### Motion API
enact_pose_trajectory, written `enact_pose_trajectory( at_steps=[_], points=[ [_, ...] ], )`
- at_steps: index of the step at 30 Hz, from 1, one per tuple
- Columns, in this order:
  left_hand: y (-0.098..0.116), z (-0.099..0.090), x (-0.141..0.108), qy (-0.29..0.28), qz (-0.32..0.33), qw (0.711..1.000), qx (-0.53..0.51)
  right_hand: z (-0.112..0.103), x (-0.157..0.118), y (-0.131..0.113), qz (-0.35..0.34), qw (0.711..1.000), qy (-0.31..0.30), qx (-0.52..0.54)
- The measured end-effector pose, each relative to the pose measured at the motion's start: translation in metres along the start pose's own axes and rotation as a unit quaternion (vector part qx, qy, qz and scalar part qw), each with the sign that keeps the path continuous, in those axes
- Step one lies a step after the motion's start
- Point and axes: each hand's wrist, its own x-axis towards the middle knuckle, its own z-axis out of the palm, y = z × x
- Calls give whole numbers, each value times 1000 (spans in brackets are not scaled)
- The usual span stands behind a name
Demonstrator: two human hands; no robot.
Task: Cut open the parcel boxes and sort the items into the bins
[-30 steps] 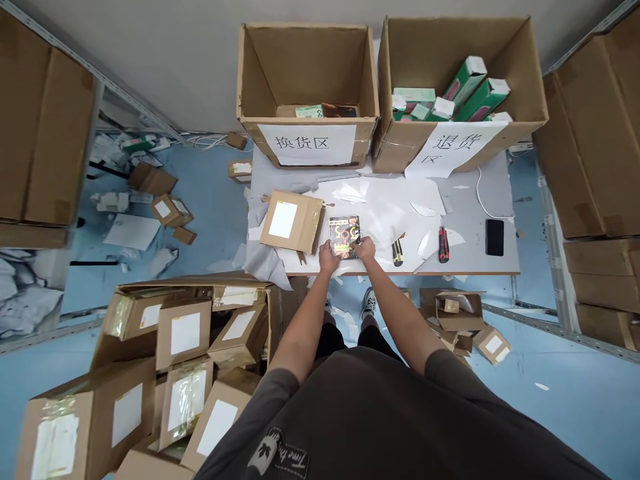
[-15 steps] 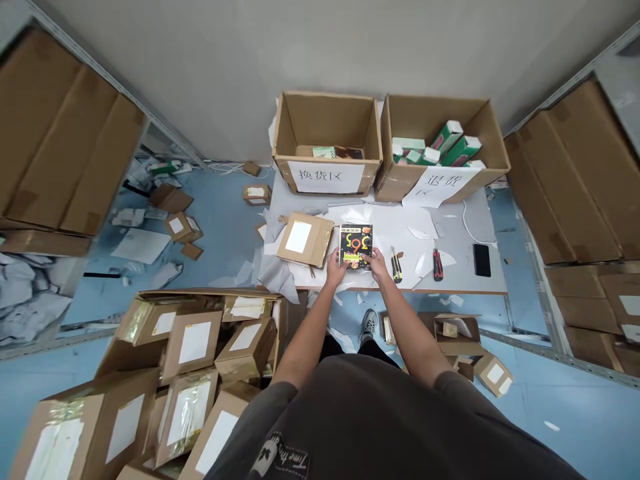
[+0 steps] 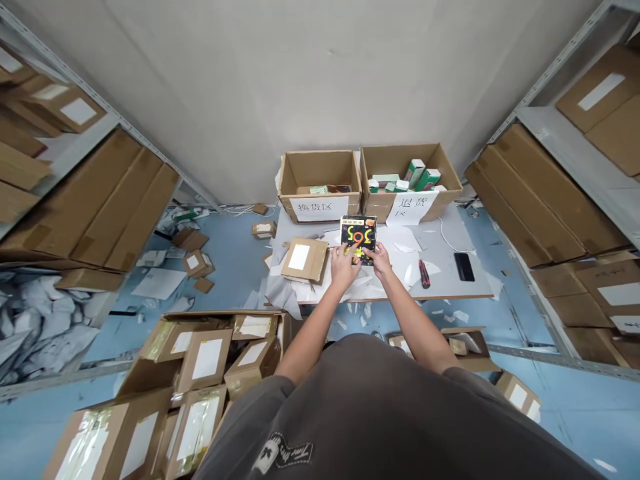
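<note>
Between my two hands is a black square package (image 3: 358,235) with large coloured "365" lettering, upside down to me. My left hand (image 3: 345,268) lies at its lower left, with fingers across its front. My right hand (image 3: 383,261) grips the lower right edge. The package is held up over the white table (image 3: 480,283), and I cannot tell how thick it is. Left of it lies a brown carton (image 3: 310,267) with a white label. A red-and-black utility knife (image 3: 424,274) rests to the right of my right hand.
Two open cartons with paper signs, the left one (image 3: 320,180) and the right one (image 3: 380,163) holding green-and-white boxes, stand at the back. A phone (image 3: 464,267) lies at right. Labelled parcels (image 3: 206,360) fill a big box at lower left. Shelves flank both sides.
The package has come up closer to me and more upright. My left hand's fingers have moved onto its front. The view has tilted upward, and the yellow-and-black knife is no longer visible.
</note>
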Motion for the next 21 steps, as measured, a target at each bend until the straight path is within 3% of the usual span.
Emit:
enact_pose_trajectory(
  at_steps=[3, 6, 13, 21],
  points=[
    [32, -7, 1, -22, 31, 998, 57, 5, -6, -14, -30, 999, -6, 13],
    [45, -13, 4, -31, 59, 996, 59, 8, -8, -27, -47, 999, -15, 11],
    [29, -19, 12, -6, 92, 996, -18, 13, -15, -45, -43, 998, -47, 19],
    [12, -10, 5, 13, 95, 995, -39, 22, -31, -58, -46, 987, -152, 35]
  ],
)
